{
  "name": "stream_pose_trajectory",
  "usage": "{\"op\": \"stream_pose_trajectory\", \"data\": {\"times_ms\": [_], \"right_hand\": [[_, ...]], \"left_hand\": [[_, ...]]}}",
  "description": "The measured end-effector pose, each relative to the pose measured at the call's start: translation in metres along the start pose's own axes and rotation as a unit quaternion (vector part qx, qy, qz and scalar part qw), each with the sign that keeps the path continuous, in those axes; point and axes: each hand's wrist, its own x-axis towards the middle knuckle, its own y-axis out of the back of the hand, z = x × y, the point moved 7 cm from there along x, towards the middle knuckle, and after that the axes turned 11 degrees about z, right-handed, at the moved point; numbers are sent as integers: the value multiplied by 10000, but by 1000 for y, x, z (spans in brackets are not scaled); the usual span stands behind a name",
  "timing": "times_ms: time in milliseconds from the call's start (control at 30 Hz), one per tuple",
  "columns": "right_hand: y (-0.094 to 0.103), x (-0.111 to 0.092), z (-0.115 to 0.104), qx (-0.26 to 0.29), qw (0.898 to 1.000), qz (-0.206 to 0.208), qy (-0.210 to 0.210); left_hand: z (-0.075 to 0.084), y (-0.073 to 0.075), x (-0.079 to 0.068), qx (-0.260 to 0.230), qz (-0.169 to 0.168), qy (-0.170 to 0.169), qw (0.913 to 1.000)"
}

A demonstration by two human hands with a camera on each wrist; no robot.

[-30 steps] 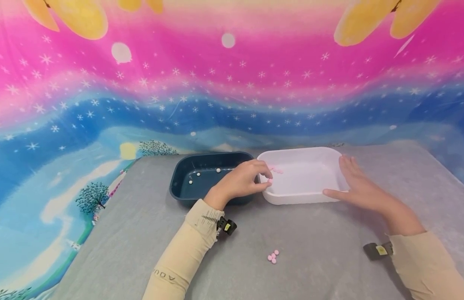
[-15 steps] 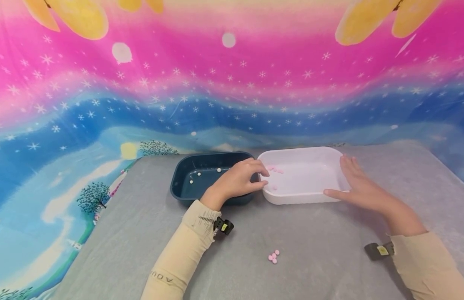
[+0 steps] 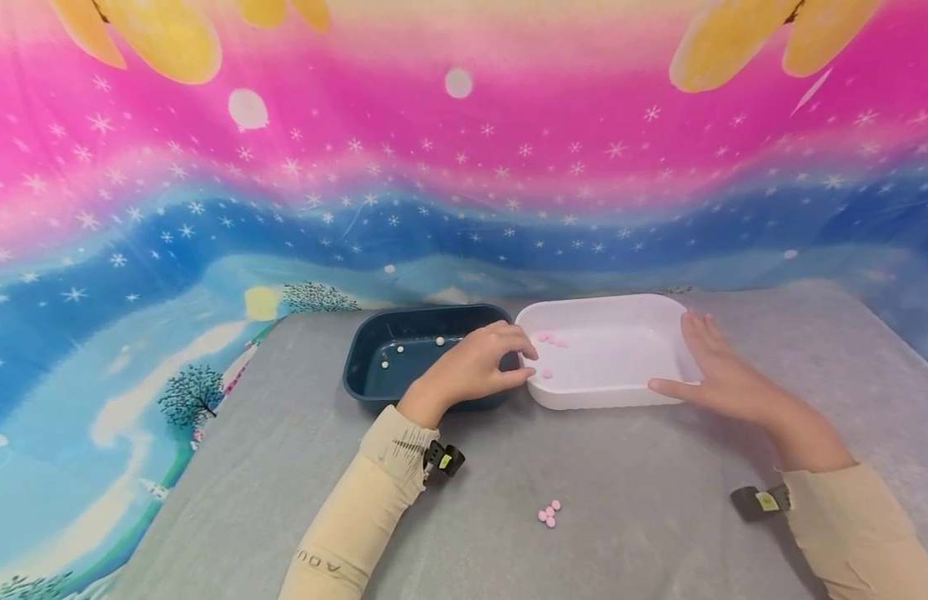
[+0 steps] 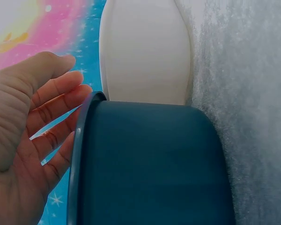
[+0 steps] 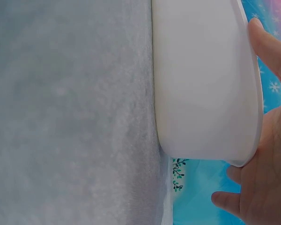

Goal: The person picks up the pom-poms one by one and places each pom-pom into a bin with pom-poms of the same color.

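Note:
My left hand (image 3: 474,362) reaches over the dark teal basin (image 3: 414,371) to the left end of the white basin (image 3: 614,354). Its thumb and fingers are spread slightly apart with nothing between them, also in the left wrist view. Just beyond the fingertips a small round pink tablet (image 3: 548,373) lies in the white basin; several more pink tablets (image 3: 551,339) lie near its left back corner. My right hand (image 3: 722,375) rests against the white basin's right end, thumb at the front rim and fingers extended along the end, seen too in the right wrist view.
Several pink tablets (image 3: 549,514) sit in a cluster on the grey cloth (image 3: 644,500) in front of the basins. Small white balls (image 3: 439,342) are in the teal basin. A colourful printed backdrop (image 3: 433,192) rises behind.
My left hand has let go of a pink tablet, which now lies in the white basin, and its fingers have drawn back slightly left. The right hand has stayed in place.

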Motion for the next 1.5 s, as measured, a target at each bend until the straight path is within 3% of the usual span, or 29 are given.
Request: {"op": "stream_pose_trajectory", "data": {"times_ms": [1500], "right_hand": [[-1, 1, 1, -54, 10000, -33, 11]], "left_hand": [[36, -3, -18, 207, -383, -492, 9978]]}}
